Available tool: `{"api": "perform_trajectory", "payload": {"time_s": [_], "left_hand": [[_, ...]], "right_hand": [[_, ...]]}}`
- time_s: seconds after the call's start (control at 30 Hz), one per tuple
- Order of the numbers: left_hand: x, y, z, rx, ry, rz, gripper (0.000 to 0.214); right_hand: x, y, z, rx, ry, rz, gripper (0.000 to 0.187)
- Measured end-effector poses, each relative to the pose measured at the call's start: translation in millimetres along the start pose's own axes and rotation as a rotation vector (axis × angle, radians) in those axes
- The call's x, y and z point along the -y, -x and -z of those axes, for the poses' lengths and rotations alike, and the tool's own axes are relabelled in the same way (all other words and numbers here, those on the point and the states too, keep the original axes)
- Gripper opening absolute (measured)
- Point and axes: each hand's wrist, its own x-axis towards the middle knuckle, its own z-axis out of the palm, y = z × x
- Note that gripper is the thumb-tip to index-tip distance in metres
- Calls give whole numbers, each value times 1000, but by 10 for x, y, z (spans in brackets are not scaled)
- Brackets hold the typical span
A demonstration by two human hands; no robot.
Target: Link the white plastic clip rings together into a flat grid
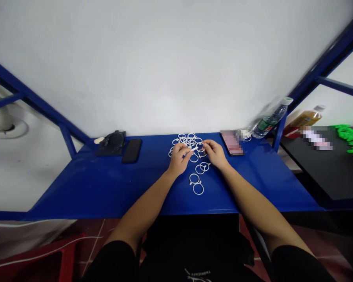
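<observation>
My left hand [179,158] is closed in a pinch on a small white plastic piece [194,149], which looks like a clip; its exact kind is too small to tell. Just to the right, the fingers of my right hand [215,153] are pinched at the edge of a white plastic ring. Behind and below both hands lies a pile of thin white rings [181,136], each with a small tab, like curtain rings. Nearer the table's front edge, a loose ring [198,194] lies touching another, and an overlapping pair [199,174] sits above them.
A black phone [131,150] and a dark plastic bag [111,143] lie left on the blue table [106,188]. Toward the right are a lit phone [231,143], a white cable [247,138] and a water bottle [269,121]. A blue frame [278,137] stands beside a black table [320,168].
</observation>
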Motion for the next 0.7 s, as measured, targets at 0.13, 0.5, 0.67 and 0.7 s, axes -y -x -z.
{"api": "perform_trajectory", "payload": {"time_s": [0.13, 0.5, 0.67, 0.7], "left_hand": [[30, -13, 21, -15, 9, -53, 21], [-3, 29, -3, 94, 245, 127, 17], [12, 42, -58, 90, 520, 301, 23], [14, 33, -61, 72, 550, 329, 25]], "right_hand": [[-3, 34, -21, 83, 103, 28, 38], [10, 58, -42, 82, 271, 64, 31], [11, 53, -28, 17, 378, 83, 29], [-1, 48, -16, -4, 393, 83, 29]]}}
